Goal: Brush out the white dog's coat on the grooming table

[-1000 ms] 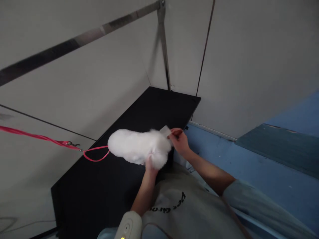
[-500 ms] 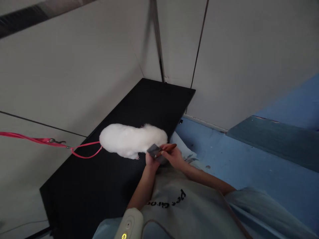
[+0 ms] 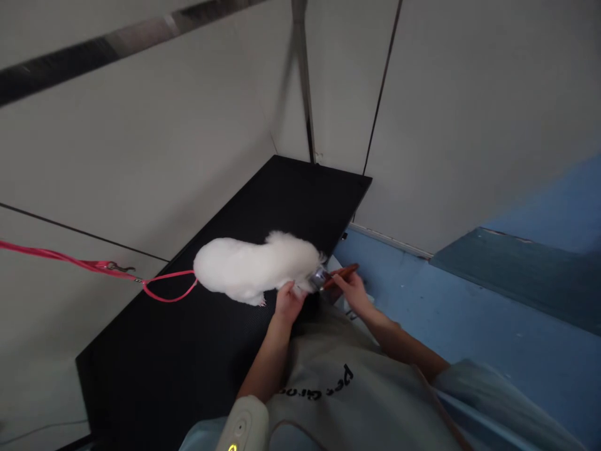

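Observation:
A small white dog (image 3: 244, 263) stands on the black grooming table (image 3: 197, 351), its far end toward the right. My left hand (image 3: 288, 302) is closed on some of the dog's white fur at its near right side; whether that is a leg or an ear I cannot tell. In my right hand (image 3: 354, 294) is the brown handle of a slicker brush (image 3: 345, 272). The brush's grey head touches or lies very close to the fur just right of my left hand.
A pink leash (image 3: 162, 294) loops at the dog's left end and runs off left. A metal bar (image 3: 141, 36) crosses above, and a post (image 3: 305, 94) rises at the table's far end. Grey walls stand behind; blue floor (image 3: 422, 294) lies right. A pale device (image 3: 244, 423) hangs below.
My right hand has moved right with the brush, whose head has turned to the dog's fur. My left hand now grips fur instead of being under the brush head. The view has shifted slightly.

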Motion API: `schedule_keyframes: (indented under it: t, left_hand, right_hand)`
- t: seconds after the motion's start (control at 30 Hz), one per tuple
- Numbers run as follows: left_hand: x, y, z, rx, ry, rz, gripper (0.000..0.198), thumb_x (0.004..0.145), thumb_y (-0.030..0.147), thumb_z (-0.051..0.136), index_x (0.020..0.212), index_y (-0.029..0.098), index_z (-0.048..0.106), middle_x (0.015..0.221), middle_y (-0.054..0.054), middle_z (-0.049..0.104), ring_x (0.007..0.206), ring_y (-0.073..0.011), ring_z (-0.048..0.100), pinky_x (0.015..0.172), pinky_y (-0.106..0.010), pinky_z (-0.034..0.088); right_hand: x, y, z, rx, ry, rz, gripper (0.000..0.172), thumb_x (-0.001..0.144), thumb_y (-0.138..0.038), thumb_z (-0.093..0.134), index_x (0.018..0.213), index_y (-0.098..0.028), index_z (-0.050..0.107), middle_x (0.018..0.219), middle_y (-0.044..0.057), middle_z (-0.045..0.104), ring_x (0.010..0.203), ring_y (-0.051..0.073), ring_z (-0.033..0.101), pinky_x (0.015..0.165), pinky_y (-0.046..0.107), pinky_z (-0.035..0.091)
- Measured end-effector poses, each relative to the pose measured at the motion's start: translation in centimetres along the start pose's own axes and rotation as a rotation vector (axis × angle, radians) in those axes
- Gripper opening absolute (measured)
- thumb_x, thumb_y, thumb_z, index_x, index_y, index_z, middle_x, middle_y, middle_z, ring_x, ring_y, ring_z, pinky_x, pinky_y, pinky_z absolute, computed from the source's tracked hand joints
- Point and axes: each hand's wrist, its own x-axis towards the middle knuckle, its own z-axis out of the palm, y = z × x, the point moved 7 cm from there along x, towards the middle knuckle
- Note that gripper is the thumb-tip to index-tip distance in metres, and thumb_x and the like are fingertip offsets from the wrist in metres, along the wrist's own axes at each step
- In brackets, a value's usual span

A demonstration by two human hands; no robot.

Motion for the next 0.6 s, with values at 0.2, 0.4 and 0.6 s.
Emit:
schedule_keyframes:
  t: [0.2,0.4,0.6]
  left_hand:
    - [0.3,0.5,0.8,0.005,-0.055,0.031,0.029,0.075,0.011,0.050,0.099,0.016,0.066,0.098,-0.007,0.071,0.097,-0.0208,0.065,0.089,-0.036,0.049]
    - [0.4,2.5,0.3,-0.030,-0.127,-0.008,0.026,0.079,0.035,0.048,0.068,0.017,0.064,0.072,-0.010,0.067,0.082,-0.0248,0.066,0.083,-0.042,0.050]
    - [1.3,3.9,0.7,-0.039,-0.187,0.040,0.022,0.082,0.034,0.049,0.076,0.019,0.064,0.077,-0.006,0.068,0.087,-0.0237,0.065,0.087,-0.043,0.048]
  right_hand:
    - [0.0,-2.7,-3.3,-0.011,0.269,-0.152,0.029,0.072,-0.049,0.066,0.079,-0.023,0.056,0.092,0.006,0.066,0.080,0.020,0.063,0.077,0.037,0.050]
    - [-0.7,-2.6,4.7,-0.034,-0.084,-0.140,0.025,0.072,-0.046,0.067,0.083,-0.024,0.060,0.087,0.007,0.068,0.082,0.023,0.065,0.076,0.038,0.053]
    - [-1.1,-2.9,-4.3,-0.084,0.212,-0.148,0.025,0.075,-0.046,0.061,0.077,-0.021,0.055,0.084,0.009,0.066,0.074,0.022,0.062,0.071,0.040,0.051]
